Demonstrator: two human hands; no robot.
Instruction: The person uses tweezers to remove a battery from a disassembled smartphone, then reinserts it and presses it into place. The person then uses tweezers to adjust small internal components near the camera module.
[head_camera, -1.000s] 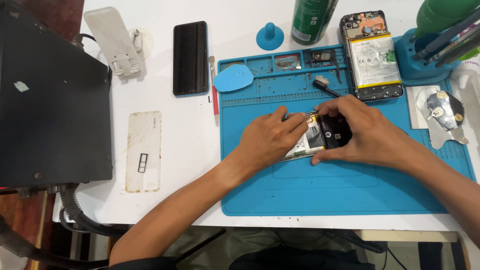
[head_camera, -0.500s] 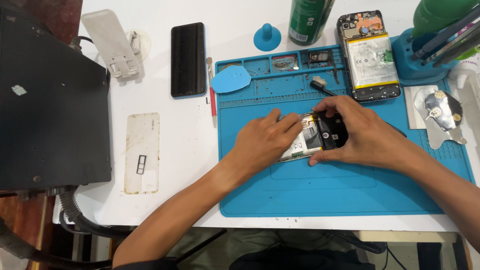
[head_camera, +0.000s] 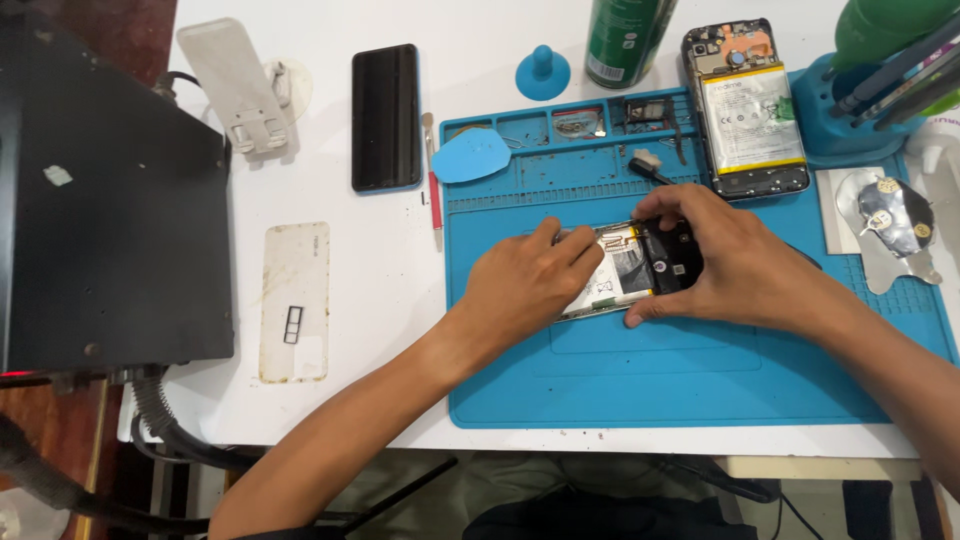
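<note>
Both the left hand (head_camera: 520, 290) and right hand (head_camera: 730, 262) are clamping an opened phone (head_camera: 630, 270) mid-mat (head_camera: 700, 390), their fingers hiding the phone's ends.

**Bare arms at the bench, nothing worn below the elbow**

Two forearms are showing from the lower edge, both uncovered; no sleeve is reaching into view on either; the left hand (head_camera: 525, 285) is showing no ring, no watch and no glove; the right hand (head_camera: 735, 265) is showing the same, wrist plain and unbanded; nails are looking short and unpainted; fingers are appearing slim, knuckles clearly lined.
</note>
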